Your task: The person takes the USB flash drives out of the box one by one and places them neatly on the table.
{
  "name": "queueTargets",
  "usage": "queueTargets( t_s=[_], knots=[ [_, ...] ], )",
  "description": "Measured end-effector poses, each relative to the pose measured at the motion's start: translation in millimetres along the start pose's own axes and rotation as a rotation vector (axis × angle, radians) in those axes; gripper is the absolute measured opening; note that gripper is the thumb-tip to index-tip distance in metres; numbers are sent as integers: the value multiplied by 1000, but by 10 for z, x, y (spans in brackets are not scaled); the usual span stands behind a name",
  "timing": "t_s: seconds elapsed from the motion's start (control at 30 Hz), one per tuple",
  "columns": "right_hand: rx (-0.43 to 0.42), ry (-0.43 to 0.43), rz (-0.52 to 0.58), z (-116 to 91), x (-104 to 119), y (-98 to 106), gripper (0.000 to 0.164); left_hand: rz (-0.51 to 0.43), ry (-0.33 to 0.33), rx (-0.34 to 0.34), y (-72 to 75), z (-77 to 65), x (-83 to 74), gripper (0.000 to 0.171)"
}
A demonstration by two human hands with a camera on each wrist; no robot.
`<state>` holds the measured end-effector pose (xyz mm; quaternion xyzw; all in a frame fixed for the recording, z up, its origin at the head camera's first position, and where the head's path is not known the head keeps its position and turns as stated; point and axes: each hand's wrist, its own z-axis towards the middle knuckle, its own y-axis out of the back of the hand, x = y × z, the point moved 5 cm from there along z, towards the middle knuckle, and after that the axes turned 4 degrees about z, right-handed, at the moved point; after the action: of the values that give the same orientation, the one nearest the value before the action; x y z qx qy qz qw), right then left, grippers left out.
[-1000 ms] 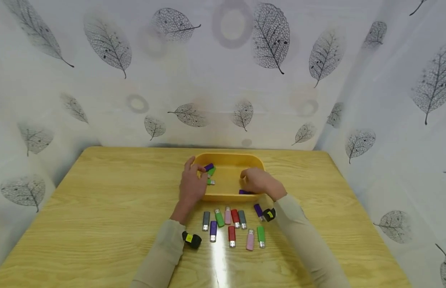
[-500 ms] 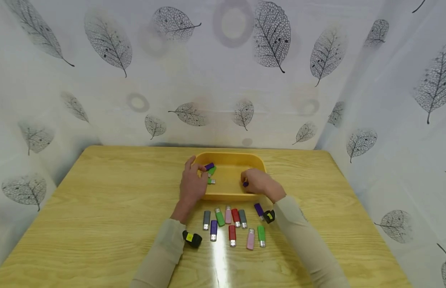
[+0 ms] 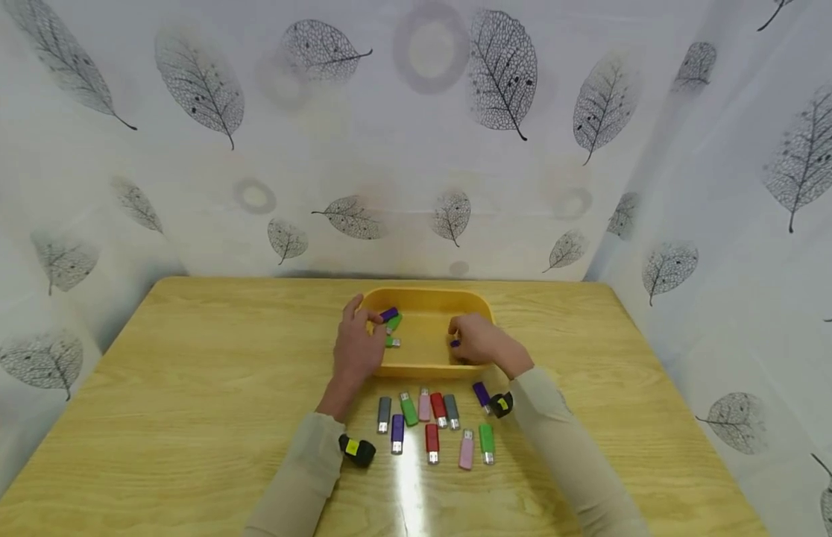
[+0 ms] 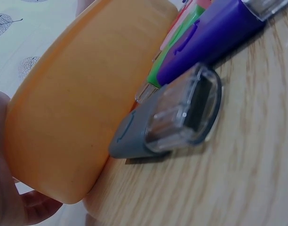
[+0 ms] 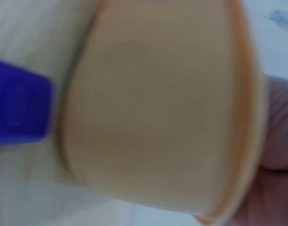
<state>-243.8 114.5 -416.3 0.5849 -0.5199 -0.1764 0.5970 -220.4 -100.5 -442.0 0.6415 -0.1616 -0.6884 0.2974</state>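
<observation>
A yellow plastic bin stands on the table. My left hand grips its left end; in the left wrist view fingers reach round the bin's outer wall. Inside the bin, my right hand pinches a purple USB stick, mostly hidden by the fingers. The right wrist view is blurred and shows the bin's outside wall, the held stick out of sight. Near the left hand, another purple USB stick and green USB sticks lie in the bin.
In front of the bin lie several USB sticks, among them a grey one, a red one, a pink one, a green one and a purple one. Leaf-patterned curtains enclose the table.
The purple USB stick that lay on the bin's floor by the right hand is now held between that hand's fingers. The left hand has stayed at the bin's left end.
</observation>
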Motion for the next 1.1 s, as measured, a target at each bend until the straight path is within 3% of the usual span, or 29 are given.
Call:
queueTargets(
  t_s=[0.13,0.2,0.47,0.73,1.1],
  knots=[
    [41,136,-87,0,53,-8,26,3,-1,-5,-2,-5,15,16],
    [38,160,-112,5,60,-32,24,10,6,-8,-4,-11,32,15],
    [-12,5,-21,13,9,-159,35,14,23,0,-5,-62,82,15],
    [-30,11,8,11,20,-164,42,14,30,2,-16,-55,94,16],
    [23,-22,5,0,-22,-114,50,-2,1,-1,-25,11,50,17]
  ],
)
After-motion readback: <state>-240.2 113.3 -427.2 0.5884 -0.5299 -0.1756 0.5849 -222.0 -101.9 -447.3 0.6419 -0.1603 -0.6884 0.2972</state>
